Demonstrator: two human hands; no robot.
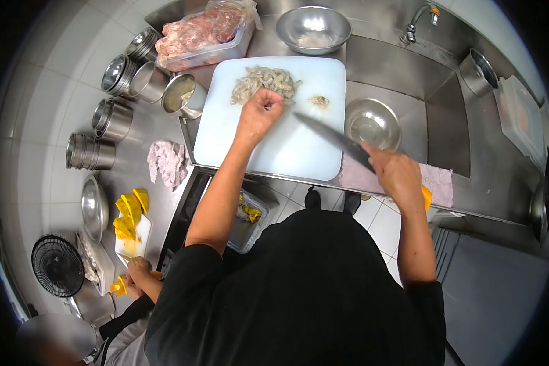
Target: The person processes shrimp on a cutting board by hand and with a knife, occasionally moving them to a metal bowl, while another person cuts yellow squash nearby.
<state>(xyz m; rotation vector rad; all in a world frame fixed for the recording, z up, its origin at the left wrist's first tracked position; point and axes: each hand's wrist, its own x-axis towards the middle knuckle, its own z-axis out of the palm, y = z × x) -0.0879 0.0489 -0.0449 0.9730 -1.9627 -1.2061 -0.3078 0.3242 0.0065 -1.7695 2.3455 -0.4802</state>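
Observation:
A white cutting board (299,146) lies in front of me, with a pile of grey, shrimp-like pieces (262,83) at its back. My left hand (261,114) is at the near edge of the pile, its fingers curled together; what they hold, if anything, is too small to name. In my right hand (398,174) is a large knife (335,139) with an orange handle, its blade pointing left over the board. A small heap of scraps (318,102) sits on the board to the right of the pile.
Right of the board are a sink (418,116) and a steel bowl (373,125). Another bowl (313,30) and a tub of meat (204,36) stand behind. At the lower left, a co-worker's hands (141,274) work near yellow pieces (128,213).

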